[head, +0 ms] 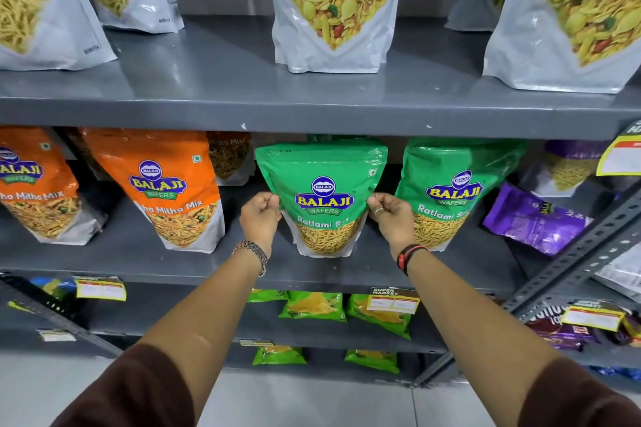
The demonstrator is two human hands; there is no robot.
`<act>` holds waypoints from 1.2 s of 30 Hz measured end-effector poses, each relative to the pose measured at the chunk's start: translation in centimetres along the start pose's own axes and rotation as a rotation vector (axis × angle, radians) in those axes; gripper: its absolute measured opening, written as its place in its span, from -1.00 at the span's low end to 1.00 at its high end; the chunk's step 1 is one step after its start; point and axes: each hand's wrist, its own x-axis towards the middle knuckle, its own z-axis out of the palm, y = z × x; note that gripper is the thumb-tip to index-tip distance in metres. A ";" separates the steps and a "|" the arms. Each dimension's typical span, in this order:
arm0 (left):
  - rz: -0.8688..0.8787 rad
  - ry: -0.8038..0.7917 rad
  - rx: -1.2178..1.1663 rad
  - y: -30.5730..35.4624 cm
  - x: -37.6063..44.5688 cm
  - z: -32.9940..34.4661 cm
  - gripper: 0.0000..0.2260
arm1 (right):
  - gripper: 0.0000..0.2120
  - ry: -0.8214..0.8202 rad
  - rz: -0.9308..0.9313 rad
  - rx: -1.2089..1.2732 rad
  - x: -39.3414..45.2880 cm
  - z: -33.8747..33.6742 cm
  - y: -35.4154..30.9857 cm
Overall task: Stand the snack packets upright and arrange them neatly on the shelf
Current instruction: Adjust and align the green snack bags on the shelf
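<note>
A green Ratlami Sev packet (324, 198) stands upright in the middle of the grey middle shelf (138, 260). My left hand (260, 218) pinches its left edge and my right hand (392, 217) pinches its right edge. A second green packet (451, 194) stands just to the right, partly behind my right hand. Two orange Mitha Mix packets (170, 191) (31, 187) stand to the left. A purple packet (534, 218) lies tilted on its back at the right end of the shelf.
The upper shelf (312, 111) carries large white-and-clear snack bags (334, 3). Lower shelves hold small green chip packets (314, 305) and price tags (393, 300). A slotted metal upright (572, 263) slants across at the right. More packets stand behind the front row.
</note>
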 end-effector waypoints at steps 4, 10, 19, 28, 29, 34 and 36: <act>-0.003 -0.044 -0.062 0.1 -0.5 0.1 -0.84 | -0.72 -0.021 0.008 0.007 -0.4 0.0 0.3; -0.090 -0.203 -0.024 -1.3 -2.6 -0.6 -0.75 | -0.76 -0.026 0.083 0.075 -2.1 0.3 0.8; -0.349 -0.436 0.036 -3.5 -4.6 -0.2 -0.40 | -0.62 -0.123 0.418 0.153 -3.7 2.4 3.0; -0.365 -0.444 -0.014 -3.2 -4.8 -0.3 -0.37 | -0.50 -0.146 0.448 0.210 -3.5 1.6 3.1; -0.362 -0.446 -0.009 -3.2 -4.8 -0.3 -0.37 | -0.50 -0.149 0.448 0.208 -3.5 1.5 3.3; -0.376 -0.355 0.033 -3.8 -5.6 0.4 -0.43 | -0.56 -0.096 0.382 0.109 -3.7 -0.6 4.6; -0.438 -0.270 0.012 -4.7 -6.4 1.3 -0.59 | -0.62 -0.008 0.357 0.071 -3.9 -2.4 5.4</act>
